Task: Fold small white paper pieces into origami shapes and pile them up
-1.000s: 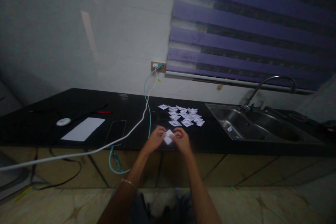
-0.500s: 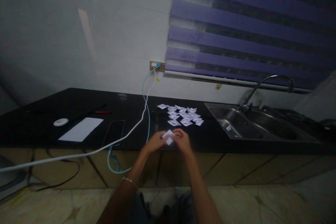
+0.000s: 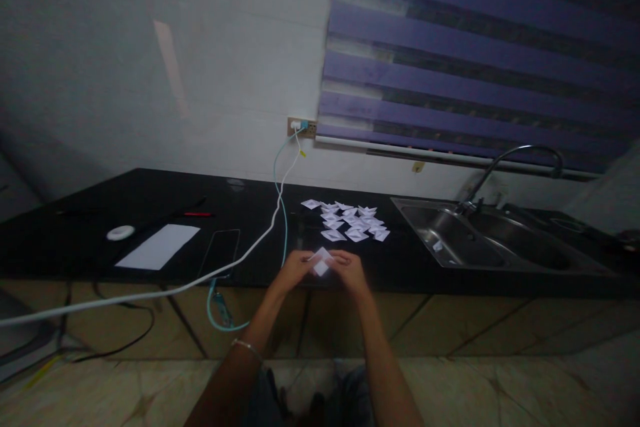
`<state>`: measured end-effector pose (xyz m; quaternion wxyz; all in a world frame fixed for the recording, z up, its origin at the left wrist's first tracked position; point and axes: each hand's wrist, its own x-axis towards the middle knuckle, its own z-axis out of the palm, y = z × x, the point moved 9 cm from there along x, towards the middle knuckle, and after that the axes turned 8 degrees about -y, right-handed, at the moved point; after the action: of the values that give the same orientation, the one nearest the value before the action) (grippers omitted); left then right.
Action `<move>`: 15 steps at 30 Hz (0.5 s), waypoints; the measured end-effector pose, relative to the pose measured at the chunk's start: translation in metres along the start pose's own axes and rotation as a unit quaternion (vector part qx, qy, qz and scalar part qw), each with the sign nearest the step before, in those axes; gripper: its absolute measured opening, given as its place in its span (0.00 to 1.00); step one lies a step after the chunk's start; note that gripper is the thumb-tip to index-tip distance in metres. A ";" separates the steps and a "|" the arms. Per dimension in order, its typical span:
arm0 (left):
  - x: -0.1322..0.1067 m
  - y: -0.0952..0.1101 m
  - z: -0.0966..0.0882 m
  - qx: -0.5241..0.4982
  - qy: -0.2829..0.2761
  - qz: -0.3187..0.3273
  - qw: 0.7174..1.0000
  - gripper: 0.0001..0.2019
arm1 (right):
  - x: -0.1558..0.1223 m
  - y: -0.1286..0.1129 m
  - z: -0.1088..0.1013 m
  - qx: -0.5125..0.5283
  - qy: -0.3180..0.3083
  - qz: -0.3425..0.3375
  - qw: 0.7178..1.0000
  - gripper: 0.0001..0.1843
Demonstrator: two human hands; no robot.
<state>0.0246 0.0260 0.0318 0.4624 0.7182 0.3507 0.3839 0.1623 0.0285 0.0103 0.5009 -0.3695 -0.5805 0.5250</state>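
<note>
Between my two hands is a small folded white paper (image 3: 321, 263), diamond-shaped, held at the counter's front edge. My left hand (image 3: 296, 268) pinches its left corner, and my right hand (image 3: 349, 269) grips the right corner. Both thumbs and fingertips are closed on it; the fine folds are too blurred to make out. Just beyond my hands, several folded paper boats (image 3: 353, 220) lie in a loose cluster on the black countertop (image 3: 260, 213).
To the left lie a white paper stack (image 3: 159, 248), a phone (image 3: 220, 252), a white round object (image 3: 121, 233) and a red pen (image 3: 198, 215). A white cable (image 3: 255, 245) crosses the counter from the wall socket (image 3: 302, 127). At right is a steel sink (image 3: 407, 213) with a faucet (image 3: 493, 167).
My fingers have shifted slightly on the folded paper, the right ones now lying flatter along its edge. The whole view has moved a little.
</note>
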 end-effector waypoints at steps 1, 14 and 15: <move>0.000 -0.001 -0.002 0.003 0.015 -0.004 1.000 0.23 | 0.000 0.000 0.000 -0.002 0.002 0.001 1.000 0.20; -0.002 -0.016 -0.016 -0.158 0.064 -0.049 0.984 0.21 | 0.000 -0.010 0.001 -0.054 0.042 -0.030 0.997 0.19; -0.001 -0.017 -0.017 -0.154 0.072 -0.052 0.984 0.20 | 0.000 -0.010 0.003 -0.040 0.028 -0.028 0.998 0.19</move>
<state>0.0064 0.0371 0.0203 0.5604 0.5892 0.3567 0.4599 0.1603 0.0257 0.0198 0.5161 -0.3873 -0.5971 0.4767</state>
